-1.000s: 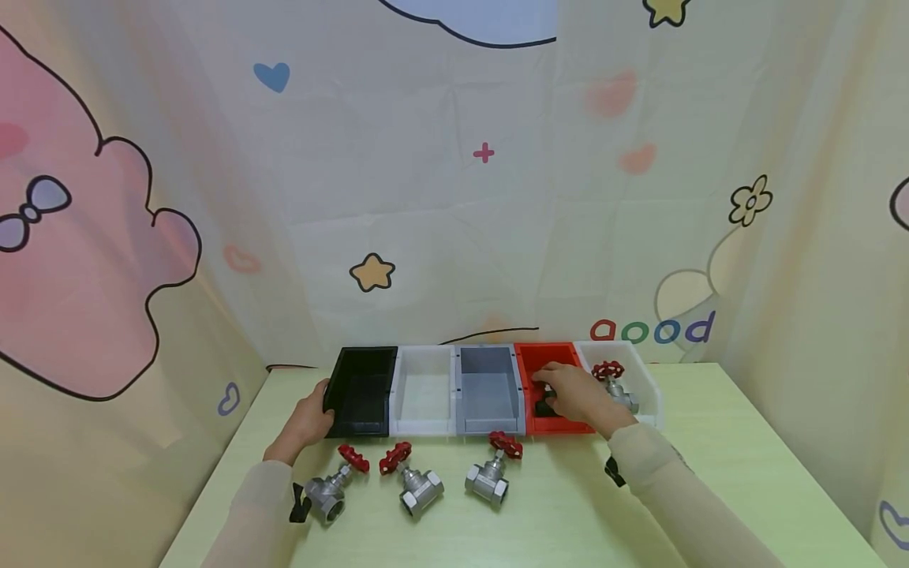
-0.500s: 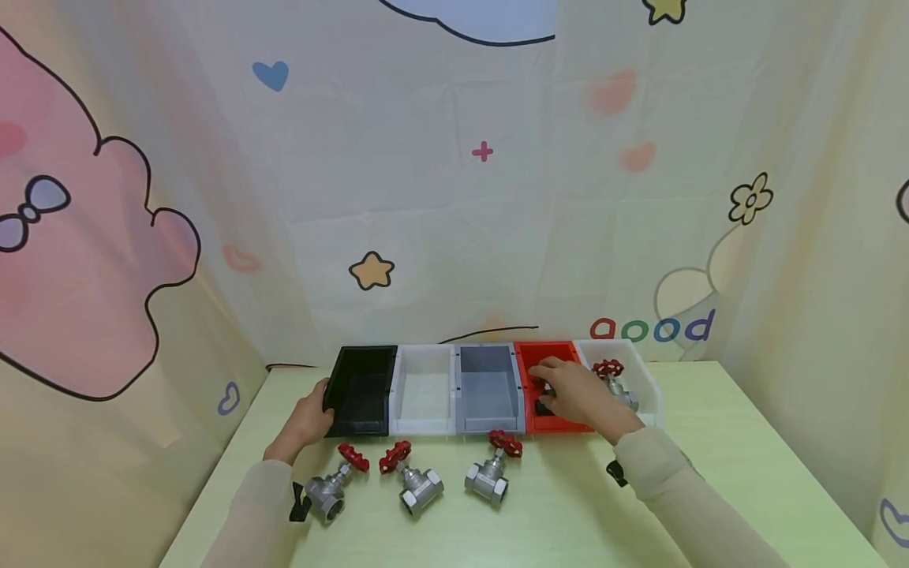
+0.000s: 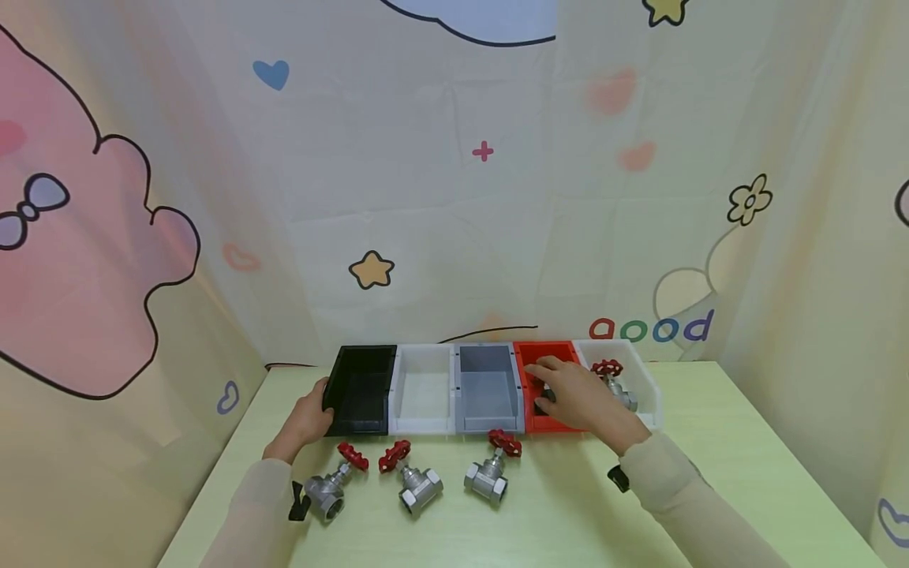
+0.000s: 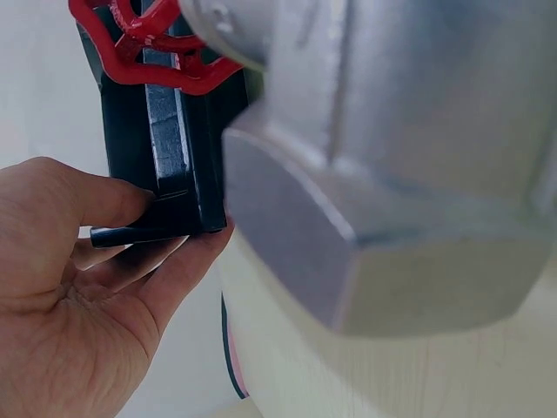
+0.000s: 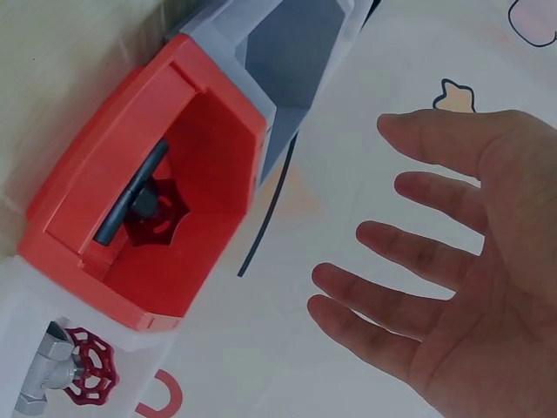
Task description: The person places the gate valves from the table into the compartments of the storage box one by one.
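Observation:
My left hand (image 3: pixel 305 418) grips the outer wall of the black bin (image 4: pixel 170 131), thumb over the rim and fingers beneath. Over the red bin (image 5: pixel 218 131), my right hand (image 5: pixel 470 252) is spread with nothing between its fingers. Inside that bin lies a piece with a black bar (image 5: pixel 130 193) and a dark red handwheel (image 5: pixel 170 218); its exact kind is unclear. The right-end white bin (image 3: pixel 649 394) holds a gate valve (image 3: pixel 619 390) with a red handwheel. Close by the left hand, a metal valve (image 4: pixel 383 174) fills much of the left wrist view.
In front of the bin row lie three metal valves with red handwheels, including a middle one (image 3: pixel 419 487) and a right one (image 3: pixel 488 473). Another white bin (image 3: pixel 424 430) and a grey bin (image 3: pixel 490 426) stand between the black and red ones. A printed curtain (image 3: pixel 454 197) hangs behind.
My right hand has shifted slightly up and its fingers now stand off the piece in the red bin. The left hand stays on the black bin.

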A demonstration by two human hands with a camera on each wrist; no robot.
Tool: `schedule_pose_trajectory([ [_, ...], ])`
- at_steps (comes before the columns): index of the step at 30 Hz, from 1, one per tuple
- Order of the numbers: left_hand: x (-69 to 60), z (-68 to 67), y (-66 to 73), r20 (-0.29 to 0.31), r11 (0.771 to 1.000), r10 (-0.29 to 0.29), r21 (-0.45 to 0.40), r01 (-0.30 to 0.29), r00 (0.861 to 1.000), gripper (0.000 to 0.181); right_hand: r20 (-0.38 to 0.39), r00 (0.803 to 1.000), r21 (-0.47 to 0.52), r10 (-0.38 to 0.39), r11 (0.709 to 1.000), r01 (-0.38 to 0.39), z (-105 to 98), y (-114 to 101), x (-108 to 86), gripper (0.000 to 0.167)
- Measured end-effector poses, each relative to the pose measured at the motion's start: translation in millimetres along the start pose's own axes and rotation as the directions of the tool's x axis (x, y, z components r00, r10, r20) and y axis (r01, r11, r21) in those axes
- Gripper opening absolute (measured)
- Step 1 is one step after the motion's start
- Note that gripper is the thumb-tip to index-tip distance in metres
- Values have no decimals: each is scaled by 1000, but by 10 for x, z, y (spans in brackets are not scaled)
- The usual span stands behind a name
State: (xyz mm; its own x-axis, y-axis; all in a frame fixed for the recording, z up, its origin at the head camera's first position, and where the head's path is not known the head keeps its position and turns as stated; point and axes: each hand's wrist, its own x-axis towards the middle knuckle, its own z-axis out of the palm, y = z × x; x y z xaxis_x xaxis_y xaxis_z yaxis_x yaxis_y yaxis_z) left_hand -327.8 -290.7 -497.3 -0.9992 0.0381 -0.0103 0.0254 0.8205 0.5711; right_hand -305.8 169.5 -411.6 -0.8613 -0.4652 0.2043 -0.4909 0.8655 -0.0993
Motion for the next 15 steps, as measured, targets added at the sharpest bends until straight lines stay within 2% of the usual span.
schedule_pose_trajectory([
  [5, -9, 3, 5, 3, 1000, -6, 4, 6, 1000, 65, 2, 1000, 6, 29, 1000, -29, -45, -60, -49, 57],
  [15, -30, -15, 46, 6, 1000, -14, 9, 14, 1000, 65, -52, 995, 15, 84, 996, -84, -89, -184, -130, 56],
])
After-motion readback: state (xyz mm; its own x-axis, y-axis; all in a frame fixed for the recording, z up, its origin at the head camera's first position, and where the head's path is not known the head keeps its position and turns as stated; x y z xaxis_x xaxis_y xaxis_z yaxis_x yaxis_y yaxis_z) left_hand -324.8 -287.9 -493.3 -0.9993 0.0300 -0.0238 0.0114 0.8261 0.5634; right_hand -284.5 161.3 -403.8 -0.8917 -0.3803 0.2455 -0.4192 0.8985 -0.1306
